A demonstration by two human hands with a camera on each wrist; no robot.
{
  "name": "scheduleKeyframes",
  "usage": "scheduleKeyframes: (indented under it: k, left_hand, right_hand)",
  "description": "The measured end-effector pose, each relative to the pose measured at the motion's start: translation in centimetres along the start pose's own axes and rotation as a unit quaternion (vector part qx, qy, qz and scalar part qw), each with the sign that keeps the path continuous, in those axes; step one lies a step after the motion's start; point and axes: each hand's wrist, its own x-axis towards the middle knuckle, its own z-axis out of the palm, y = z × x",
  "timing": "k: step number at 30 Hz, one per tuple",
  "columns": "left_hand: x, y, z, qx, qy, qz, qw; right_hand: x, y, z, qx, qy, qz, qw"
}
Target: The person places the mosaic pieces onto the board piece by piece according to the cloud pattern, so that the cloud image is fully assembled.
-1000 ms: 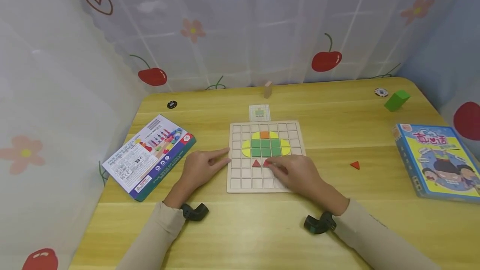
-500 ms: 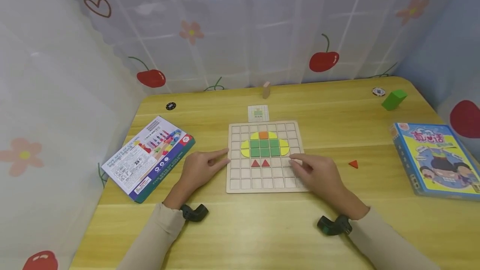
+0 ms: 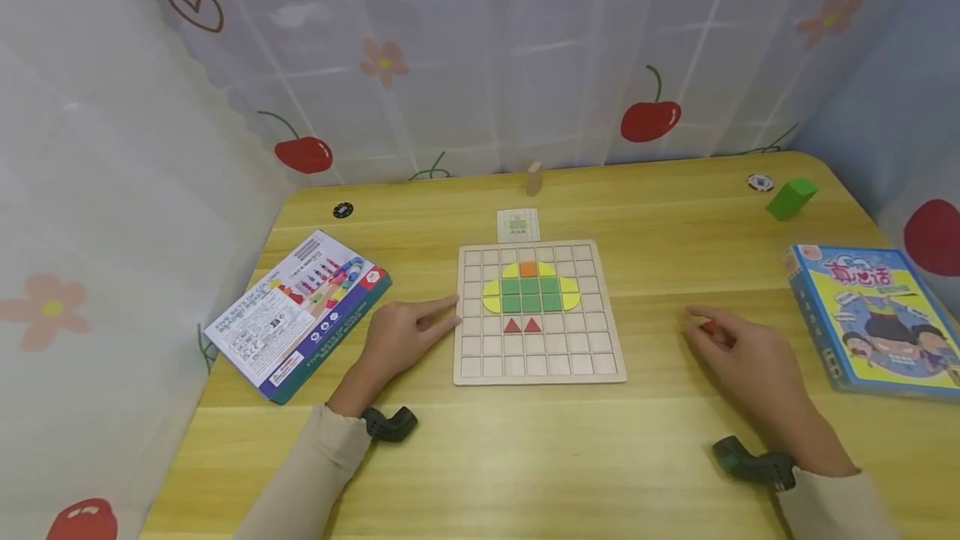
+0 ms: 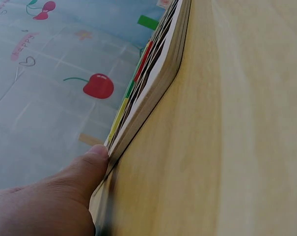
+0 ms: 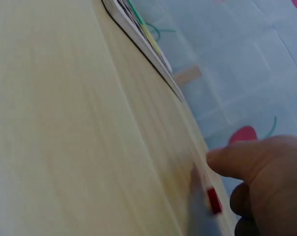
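A square wooden grid board lies mid-table. Yellow curved pieces, green squares and an orange square form a shape on it. Two red triangles sit in neighbouring cells below. At the board's left edge rests my left hand, thumb and index finger extended against the rim. My right hand is over the table right of the board, thumb and fingers around a loose red triangle. In the right wrist view, that triangle lies on the table, apart from the thumb.
A small pattern card lies behind the board, with a wooden block farther back. Left stands a bead-game box, right a blue and yellow box. Two chips and a green block are near the back.
My right hand has let go of the second red triangle on the board and moved right to the loose one. My left hand stays at the board's edge.
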Motion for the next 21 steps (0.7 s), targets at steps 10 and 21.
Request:
scheduleKeyframes:
  k: [10,21]
  left_hand:
    - [0.0,0.0,-0.1,-0.002,0.001,0.001,1.0000]
    - [0.1,0.1,-0.2,0.004,-0.011,-0.004,0.9999]
  right_hand:
    - [-0.4,2.6,-1.8,-0.030,-0.019,-0.034,0.999]
    - [-0.3,1.6,-1.3,-0.016,0.016,-0.005,1.000]
